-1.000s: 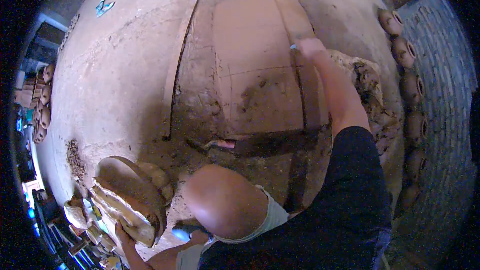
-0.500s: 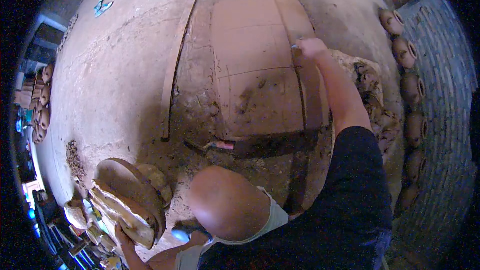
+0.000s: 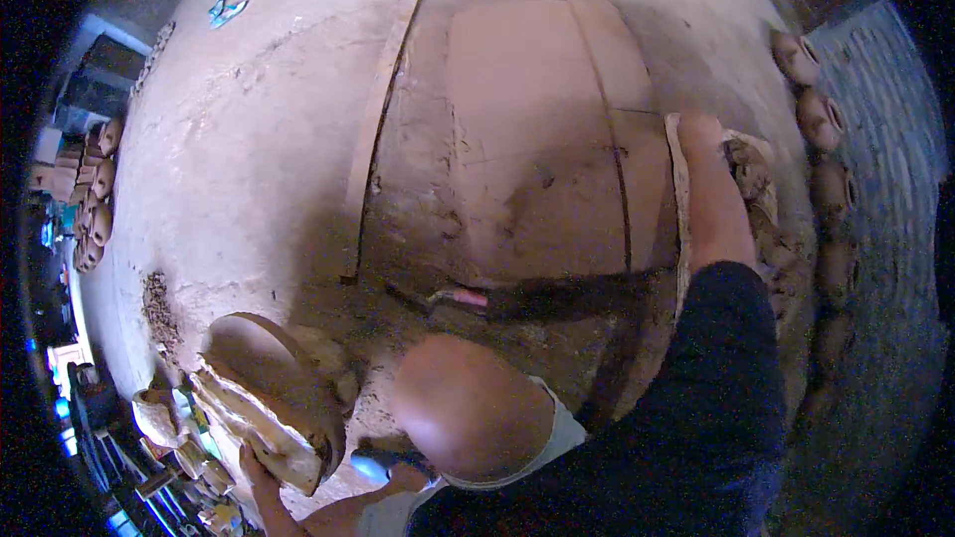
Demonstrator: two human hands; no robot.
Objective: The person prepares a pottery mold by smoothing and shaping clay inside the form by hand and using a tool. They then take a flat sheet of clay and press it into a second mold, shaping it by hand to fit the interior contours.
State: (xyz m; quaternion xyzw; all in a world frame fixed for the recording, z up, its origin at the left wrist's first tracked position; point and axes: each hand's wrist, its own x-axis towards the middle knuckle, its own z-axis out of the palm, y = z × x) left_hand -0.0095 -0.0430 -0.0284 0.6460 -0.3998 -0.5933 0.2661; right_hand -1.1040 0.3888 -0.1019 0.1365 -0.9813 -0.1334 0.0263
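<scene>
On the floor ahead lies a flat, smooth clay slab, with scored lines along its right part. My right hand is closed, seen from above, at the far corner of a pale sheet to the right of the slab. Its fingers are hidden, so what it holds does not show. Dark lumps of clay lie on that sheet. My left hand touches the edge of a pale, creased piece beside a round brown disc; its grip is unclear.
A long wooden strip lies left of the slab. A pink-handled tool rests near my bent knee. Round clay pots line the right wall, and more pots stand far left. A blue-white scrap lies at the far left.
My right hand has moved right and nearer, from the slab's right edge to the pale sheet. The small shiny tool seen at its fingers is hidden now. My left hand stays on the pale piece.
</scene>
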